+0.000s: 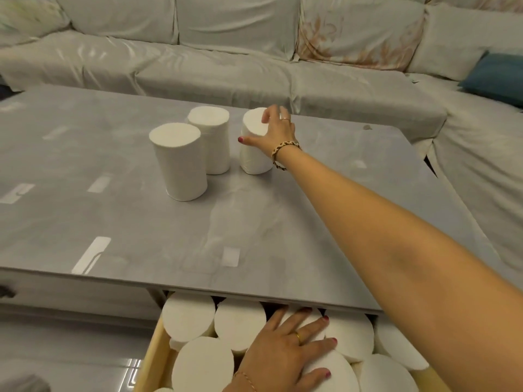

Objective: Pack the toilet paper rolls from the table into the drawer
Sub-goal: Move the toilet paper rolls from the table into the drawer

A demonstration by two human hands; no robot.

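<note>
Three white cylindrical toilet paper rolls upright on the grey glossy desk [113,222]: nearest roll [180,162] at the front left, middle roll [210,140] just behind it and apparently touching, far-right roll [253,142] standing apart to the right. Right hand [273,131], arm stretched across the desk, curled over the top of the far-right roll, thumb on its near side, fingers over the far edge, partly closed around it; roll's base on the desk. Ring on one finger and a braided bracelet [283,154] at that wrist. Below the desk's front edge, a pale wooden drawer [154,355] pulled open and packed with white packed rolls [240,323] standing on end, tops side by side. Left hand [285,355] laid flat and spread open on those tops, fingers splayed, gripping nothing; gold ring on one finger, thin chain at the wrist. Behind the desk, a pale cloth-covered corner sofa [226,66] with a blue cushion [498,77] at the right.
</note>
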